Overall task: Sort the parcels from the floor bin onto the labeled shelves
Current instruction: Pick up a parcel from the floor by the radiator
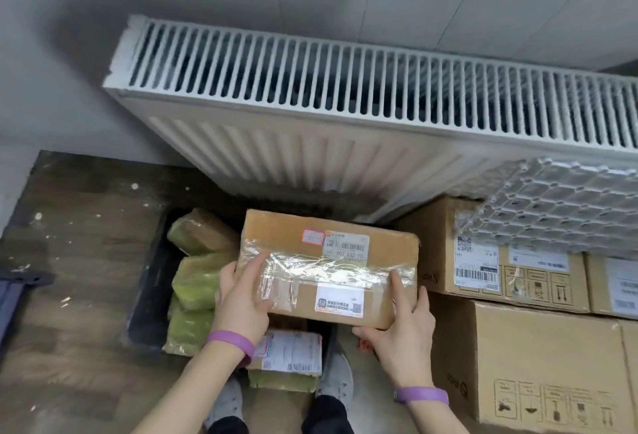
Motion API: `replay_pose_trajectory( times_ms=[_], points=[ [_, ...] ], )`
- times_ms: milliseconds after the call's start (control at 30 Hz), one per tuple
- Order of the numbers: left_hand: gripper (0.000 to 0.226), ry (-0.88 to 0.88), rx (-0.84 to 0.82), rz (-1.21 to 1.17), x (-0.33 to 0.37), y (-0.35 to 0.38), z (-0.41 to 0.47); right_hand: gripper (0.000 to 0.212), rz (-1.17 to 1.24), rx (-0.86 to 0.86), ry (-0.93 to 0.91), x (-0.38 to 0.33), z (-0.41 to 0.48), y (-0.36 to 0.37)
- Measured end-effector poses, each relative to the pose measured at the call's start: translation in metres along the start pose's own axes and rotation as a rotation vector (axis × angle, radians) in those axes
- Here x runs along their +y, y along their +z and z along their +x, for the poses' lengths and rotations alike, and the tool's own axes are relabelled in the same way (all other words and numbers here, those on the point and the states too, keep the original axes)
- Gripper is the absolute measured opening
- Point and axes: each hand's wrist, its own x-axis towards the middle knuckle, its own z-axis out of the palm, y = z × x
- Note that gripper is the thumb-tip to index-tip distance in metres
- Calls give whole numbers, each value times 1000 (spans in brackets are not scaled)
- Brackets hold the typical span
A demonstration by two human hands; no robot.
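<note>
Head camera looks down on a taped cardboard box [328,261] held over the dark floor bin [146,295]. The left hand [241,299] grips its 9 o'clock end, thumb lying on top. The right hand [400,325] grips the 4 o'clock corner, thumb raised along the tape. Green-wrapped parcels [195,283] lie in the bin at 9 o'clock of the box.

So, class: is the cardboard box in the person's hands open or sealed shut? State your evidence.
Sealed shut. Clear tape runs across the top of the cardboard box, the top lies flat, and no contents show.
</note>
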Motion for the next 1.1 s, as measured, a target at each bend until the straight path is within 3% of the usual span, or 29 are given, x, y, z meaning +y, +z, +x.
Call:
replay_pose_trajectory(
  times_ms=[300, 600, 900, 1100],
  points=[
    [75, -126, 131, -228, 55, -151, -160, 109, 51, -103, -324, -142, -107, -111],
    [85, -73, 574, -454, 90, -294, -304, 107, 131, -128, -817, -313, -216, -187],
    [79, 42, 1086, -503, 41, -404, -456, 105, 287, -257, -1188, -420, -369, -167],
    [76, 7, 1252, -515, -22, -440, -538, 103, 296, -381, -1317, -459, -467, -119]
  ],
)
